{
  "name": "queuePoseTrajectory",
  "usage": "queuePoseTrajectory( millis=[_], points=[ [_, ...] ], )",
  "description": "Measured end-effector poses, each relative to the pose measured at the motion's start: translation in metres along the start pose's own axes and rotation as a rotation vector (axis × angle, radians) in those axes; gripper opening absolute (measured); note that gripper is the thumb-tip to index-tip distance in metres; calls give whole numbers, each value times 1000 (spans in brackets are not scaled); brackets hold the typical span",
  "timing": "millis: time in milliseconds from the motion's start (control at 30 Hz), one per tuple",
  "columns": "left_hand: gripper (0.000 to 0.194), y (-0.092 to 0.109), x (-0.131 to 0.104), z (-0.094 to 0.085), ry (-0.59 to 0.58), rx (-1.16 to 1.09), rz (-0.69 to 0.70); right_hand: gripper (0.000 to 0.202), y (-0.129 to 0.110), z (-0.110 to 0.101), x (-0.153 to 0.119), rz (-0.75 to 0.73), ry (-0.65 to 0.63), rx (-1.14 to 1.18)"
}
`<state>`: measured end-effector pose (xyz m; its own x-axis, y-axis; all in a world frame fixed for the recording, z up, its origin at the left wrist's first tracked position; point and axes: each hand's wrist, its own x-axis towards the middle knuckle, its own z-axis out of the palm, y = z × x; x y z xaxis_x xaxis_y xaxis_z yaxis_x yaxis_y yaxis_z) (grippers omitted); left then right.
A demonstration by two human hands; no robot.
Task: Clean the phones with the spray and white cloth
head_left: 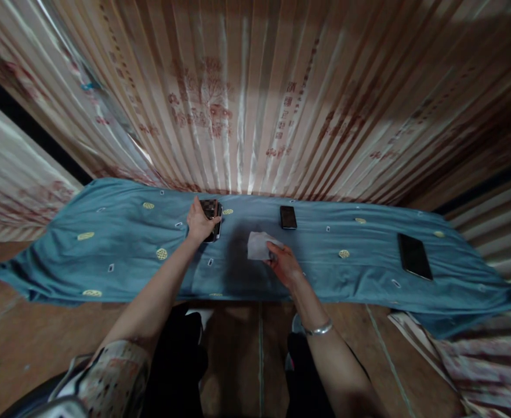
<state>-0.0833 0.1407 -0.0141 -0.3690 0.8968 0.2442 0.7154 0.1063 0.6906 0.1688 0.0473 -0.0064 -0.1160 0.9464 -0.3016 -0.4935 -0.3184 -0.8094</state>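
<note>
My left hand (200, 222) lies at the left side of a dark phone (211, 227), its fingers and thumb gripping across it. This phone seems to rest on another flat thing with a pale edge; the hand hides part of both. Between the fingers and thumb of my right hand (285, 264) is a folded white cloth (258, 245), perhaps a tissue, held just above the bed cover. Beyond that hand, a small black phone (288, 217) lies flat, apart from it.
A blue cover (124, 249) with yellow and white prints drapes the long narrow surface. At its right lies a black tablet (414, 256). Pleated curtains (255, 104) hang along the back and both sides. Tiled floor (238, 360) shows below.
</note>
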Motion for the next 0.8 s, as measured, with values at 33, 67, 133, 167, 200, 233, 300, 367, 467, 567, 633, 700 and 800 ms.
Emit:
queuePoseTrajectory(
  millis=[33, 67, 133, 167, 200, 233, 300, 367, 467, 567, 633, 700, 800],
  points=[
    [107, 0, 1, 1, -12, 13, 6, 22, 0, -1, 0, 2, -1, 1],
    [107, 0, 3, 1, -19, 23, 12, 22, 0, -1, 0, 4, -2, 1],
    [106, -2, 5, 2, -15, 28, 24, 22, 1, -3, 1, 6, -3, -3],
    [106, -3, 7, 3, -7, 21, 26, 22, 1, -4, 1, 3, -1, -5],
    [105, -4, 8, 3, 1, 9, 23, 23, 2, -5, 2, -3, 3, -7],
    [105, -5, 9, 3, 7, -6, 17, 23, 4, -6, 3, -7, 7, -8],
    [104, -8, 12, 4, 5, -32, -7, 25, 5, -11, 7, -32, 33, -13],
    [103, -10, 13, 5, -3, -41, -25, 23, 5, -18, 14, -80, 84, -21],
    [101, -12, 14, 7, 2, -58, -13, 18, 0, -34, 31, -150, 167, -23],
    [100, -13, 13, 9, 13, -96, -10, 14, -12, -52, 52, -298, 293, -52],
    [101, -12, 12, 9, 12, -104, -15, 14, -22, -63, 68, -335, 345, -68],
    [105, -11, 11, 9, 2, -96, -13, 12, -31, -72, 84, -364, 395, -97],
    [107, -9, 11, 8, -7, -89, -12, 8, -41, -79, 109, -375, 431, -154]
  ],
)
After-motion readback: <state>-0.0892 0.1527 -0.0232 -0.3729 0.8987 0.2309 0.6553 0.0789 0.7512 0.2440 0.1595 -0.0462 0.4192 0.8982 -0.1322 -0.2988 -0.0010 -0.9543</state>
